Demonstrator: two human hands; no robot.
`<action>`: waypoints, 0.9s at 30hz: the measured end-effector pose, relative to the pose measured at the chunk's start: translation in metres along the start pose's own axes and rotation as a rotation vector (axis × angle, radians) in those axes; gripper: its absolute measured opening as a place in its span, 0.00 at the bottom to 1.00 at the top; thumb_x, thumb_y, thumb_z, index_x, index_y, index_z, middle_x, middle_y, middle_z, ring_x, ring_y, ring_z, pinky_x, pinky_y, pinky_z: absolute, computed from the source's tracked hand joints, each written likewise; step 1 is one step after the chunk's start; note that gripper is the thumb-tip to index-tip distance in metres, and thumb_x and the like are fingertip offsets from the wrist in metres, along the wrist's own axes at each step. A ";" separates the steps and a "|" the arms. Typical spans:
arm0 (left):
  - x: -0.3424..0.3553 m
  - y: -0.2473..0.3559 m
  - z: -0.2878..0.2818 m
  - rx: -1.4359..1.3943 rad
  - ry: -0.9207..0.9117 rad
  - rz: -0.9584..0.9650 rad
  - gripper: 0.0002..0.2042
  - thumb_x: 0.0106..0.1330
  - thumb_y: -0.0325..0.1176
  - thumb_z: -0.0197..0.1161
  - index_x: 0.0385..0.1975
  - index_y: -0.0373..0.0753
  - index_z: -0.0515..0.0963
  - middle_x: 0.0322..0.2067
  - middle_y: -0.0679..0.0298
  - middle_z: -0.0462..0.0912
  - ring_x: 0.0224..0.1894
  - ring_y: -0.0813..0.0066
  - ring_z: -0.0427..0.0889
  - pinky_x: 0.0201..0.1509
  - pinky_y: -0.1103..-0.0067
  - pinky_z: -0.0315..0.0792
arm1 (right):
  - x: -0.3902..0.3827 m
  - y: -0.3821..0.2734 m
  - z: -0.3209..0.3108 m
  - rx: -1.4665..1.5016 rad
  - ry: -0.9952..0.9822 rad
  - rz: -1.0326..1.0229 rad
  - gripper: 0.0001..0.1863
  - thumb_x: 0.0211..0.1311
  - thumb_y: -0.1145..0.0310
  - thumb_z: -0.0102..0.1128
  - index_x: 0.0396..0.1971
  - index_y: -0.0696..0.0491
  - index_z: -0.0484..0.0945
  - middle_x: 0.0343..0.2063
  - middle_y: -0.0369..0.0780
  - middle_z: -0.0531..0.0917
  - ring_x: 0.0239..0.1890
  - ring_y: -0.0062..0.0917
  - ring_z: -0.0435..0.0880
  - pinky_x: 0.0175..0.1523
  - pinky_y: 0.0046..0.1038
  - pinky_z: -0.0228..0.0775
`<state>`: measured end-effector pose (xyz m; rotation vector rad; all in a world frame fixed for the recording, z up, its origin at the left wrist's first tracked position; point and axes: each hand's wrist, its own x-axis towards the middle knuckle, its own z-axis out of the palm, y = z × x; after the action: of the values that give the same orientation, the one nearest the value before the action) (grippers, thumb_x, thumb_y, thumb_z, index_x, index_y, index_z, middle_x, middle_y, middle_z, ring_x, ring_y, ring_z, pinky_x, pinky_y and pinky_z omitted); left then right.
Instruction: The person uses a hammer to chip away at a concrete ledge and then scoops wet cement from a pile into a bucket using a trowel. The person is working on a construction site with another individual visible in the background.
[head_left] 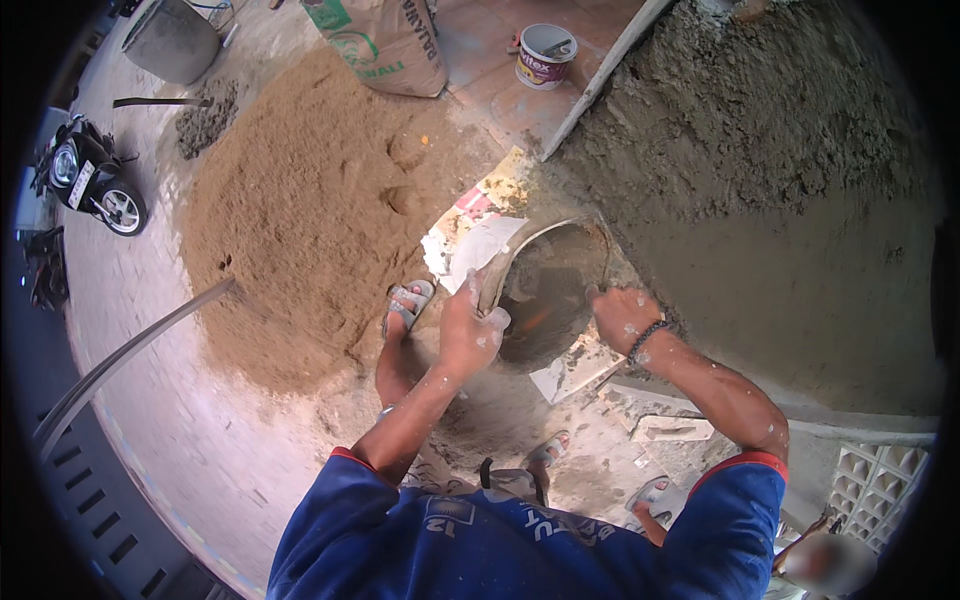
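A round bucket (545, 290) caked with grey mortar is tilted between my hands, its mouth facing up toward me. Wet grey residue lines the inside. My left hand (472, 330) is closed over its left rim, with the thumb at the inner side. On the opposite side my right hand (627, 320), with a dark bracelet at the wrist, is closed at the rim; its fingers on the outer side are partly hidden. Beneath the bucket lie a mortar-stained printed sheet (500, 190) and a pale flat piece (572, 368).
A sand heap (300, 200) spreads to the left, with a long curved handle (130, 355) reaching over it. Wet mortar (780, 280) covers the right. A paper sack (385, 45), a white tub (546, 58) and a motorcycle (90, 180) stand farther off. A person (825, 560) is at lower right.
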<state>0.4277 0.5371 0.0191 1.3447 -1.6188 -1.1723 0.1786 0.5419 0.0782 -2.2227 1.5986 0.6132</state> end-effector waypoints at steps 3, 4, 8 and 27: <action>-0.001 0.033 -0.010 -0.076 -0.128 -0.107 0.32 0.51 0.19 0.51 0.63 0.28 0.64 0.52 0.57 0.78 0.54 0.72 0.73 0.63 0.79 0.60 | -0.004 -0.002 0.012 0.322 -0.078 0.043 0.16 0.52 0.72 0.60 0.43 0.58 0.78 0.25 0.53 0.82 0.32 0.46 0.84 0.38 0.42 0.76; -0.002 0.032 -0.014 -0.139 -0.127 -0.115 0.32 0.51 0.19 0.51 0.63 0.28 0.64 0.52 0.56 0.78 0.53 0.72 0.74 0.62 0.79 0.61 | -0.003 -0.009 0.022 0.451 -0.004 -0.018 0.18 0.53 0.71 0.61 0.45 0.57 0.77 0.25 0.53 0.82 0.33 0.48 0.83 0.38 0.42 0.76; 0.003 0.017 -0.009 -0.258 -0.079 -0.069 0.30 0.51 0.21 0.53 0.61 0.29 0.67 0.49 0.56 0.79 0.49 0.72 0.76 0.57 0.79 0.66 | 0.007 -0.017 0.062 0.705 0.231 -0.096 0.22 0.55 0.68 0.62 0.51 0.57 0.74 0.30 0.52 0.82 0.33 0.51 0.81 0.38 0.42 0.74; 0.024 -0.202 0.025 -0.376 0.100 -0.428 0.28 0.48 0.16 0.52 0.55 0.27 0.71 0.40 0.65 0.78 0.39 0.79 0.74 0.44 0.83 0.70 | 0.079 0.056 0.035 0.766 0.329 0.198 0.21 0.50 0.68 0.68 0.46 0.56 0.76 0.32 0.52 0.82 0.33 0.47 0.82 0.40 0.36 0.74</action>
<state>0.4661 0.5092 -0.1800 1.5046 -0.9971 -1.5407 0.1422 0.4787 0.0056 -1.6430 1.8104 -0.3167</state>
